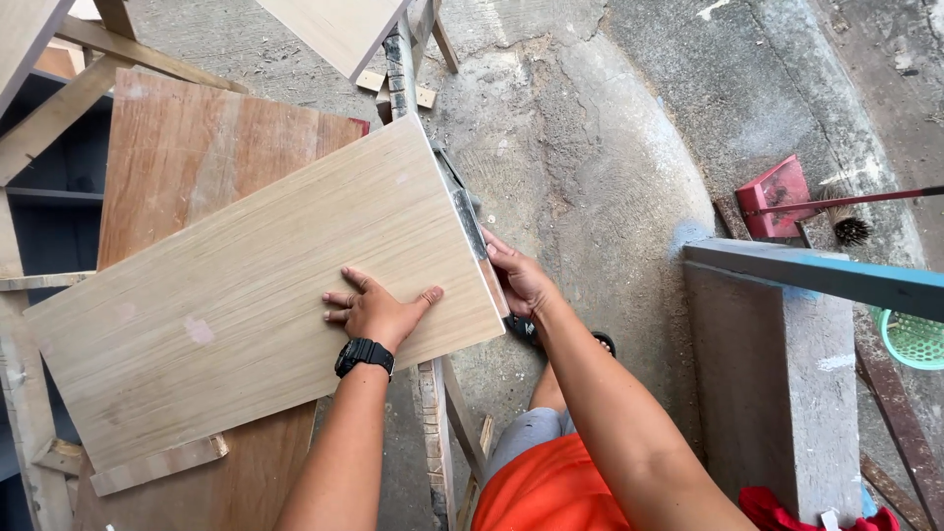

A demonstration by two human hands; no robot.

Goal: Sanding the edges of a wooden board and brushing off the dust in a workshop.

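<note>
A pale wood-grain laminated board (236, 295) lies tilted across a darker reddish plywood sheet (197, 147) on a wooden trestle. My left hand (379, 310), with a black watch on the wrist, presses flat on the pale board near its right end, fingers spread. My right hand (521, 280) is at the board's right edge and holds a thin strip or tool (470, 221) against that edge; what it is exactly I cannot tell.
Rough concrete floor (590, 147) lies to the right. A grey plank and blue-painted bench (787, 344) stand at the right, with a red dustpan (777, 197), a brush and a green basket (914, 339) behind. Dark shelving (59, 197) is at the left. Another pale board (339, 29) rests at top.
</note>
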